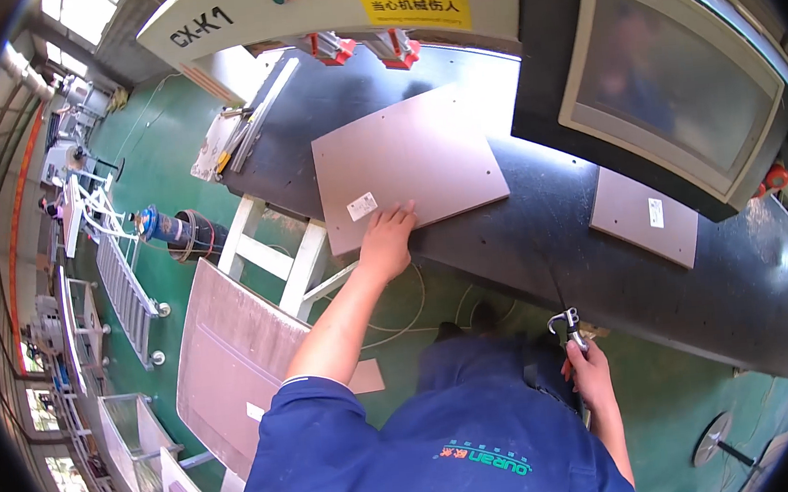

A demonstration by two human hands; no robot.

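Observation:
A taupe board (423,154) with a white label lies at an angle on the black machine table (525,244). My left hand (389,237) grips its near edge, fingers over the top beside the label; the thumb is hidden. Low at the right, below the table's front edge, my right hand (588,370) is closed round a silver air blow gun (572,329) with a hook on top. A narrower labelled board (635,215) rests farther right on the table, under the overhanging screen.
The machine head (317,9) and screen housing (660,73) overhang the table. Metal strips (265,107) lie at its far left. Leaning boards (234,344), a white stand (264,257), a roller rack (126,288) and a blue cylinder (168,228) stand leftward. A hose crosses the floor.

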